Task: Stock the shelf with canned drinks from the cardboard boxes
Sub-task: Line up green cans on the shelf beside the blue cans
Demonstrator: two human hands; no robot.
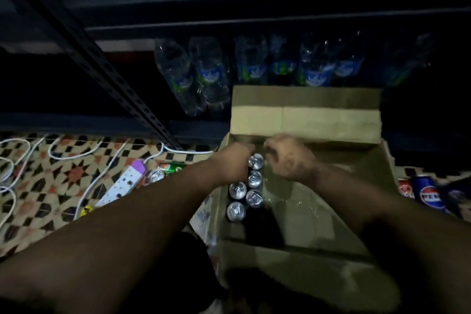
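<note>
We're over the open cardboard box (305, 115) on the floor, right in front of the shelf (229, 20). The cans (246, 187) sit along the box's left wall, silver tops up; we count five tops showing. The rest of the box floor looks covered with loose clear plastic wrap (300, 201), glossy and crumpled.

Handling, our judgement: full cans are heavy for their size, stiff on the rims, thin on the sidewall, and slick, more so with film clinging. Best hold is around the body just below the top rim, or fingers hooked over the rim. Don't squeeze mid-wall. The wrap is soft and will drag neighbouring cans if it's pulled with them.

Left hand (233, 163) reaches in from the left, arm nearly straight, fingers curled down at the far end of the can row. It appears to hold a can or the wrap there; the fingertips are hidden, so we can't tell which. Right hand (285, 158) comes in from the right, wrist bent, knuckles up, fingers curled toward the farthest can top. It's motion-blurred, so we can't tell if it grips anything.

Shelf level behind the box holds water bottles (204, 76). On the tiled floor (51, 173): a power strip (122, 183) with white cables, a green can (173, 168) lying left of the box, blue cans (428, 194) to the right.

Risk: cans slipping from the film on the lift.
</note>
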